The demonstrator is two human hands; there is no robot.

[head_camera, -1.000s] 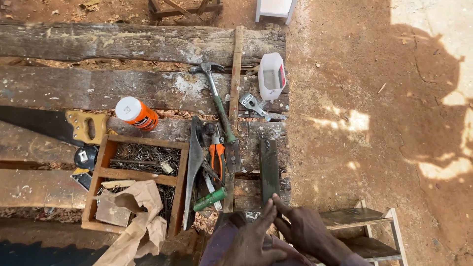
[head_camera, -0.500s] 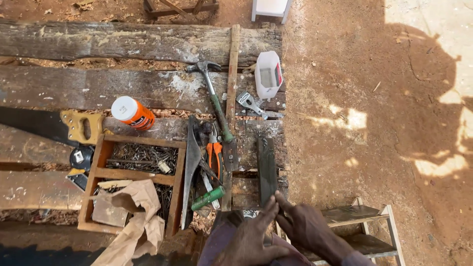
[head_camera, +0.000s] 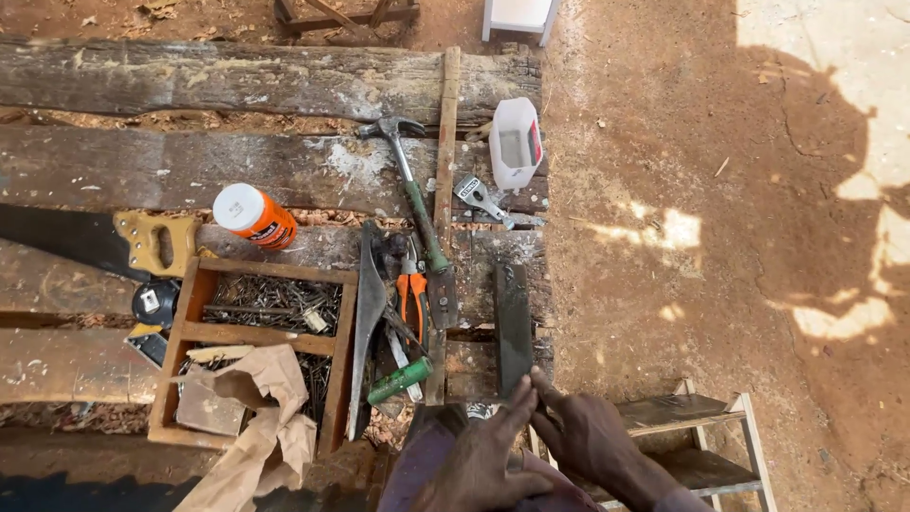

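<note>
I see both hands, left hand point(head_camera: 483, 455) and right hand point(head_camera: 588, 441), pinching the dark flat blade point(head_camera: 513, 327) beside the claw hammer point(head_camera: 417, 204). A slip along its edge could cut fingers.

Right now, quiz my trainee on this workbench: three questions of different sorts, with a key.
1. True or false: the hammer lies inside the wooden tray.
2. Which does the orange bottle lie nearest? A. the white container B. the saw handle C. the wooden stool
3. Fill in: both hands meet at the near end of the dark flat ______.

Key
1. False: it lies on the planks, right of the tray, head pointing away.
2. B.
3. Bar: the left hand and right hand bring their fingertips together at its near end; whether they grip it cannot be told.
</note>
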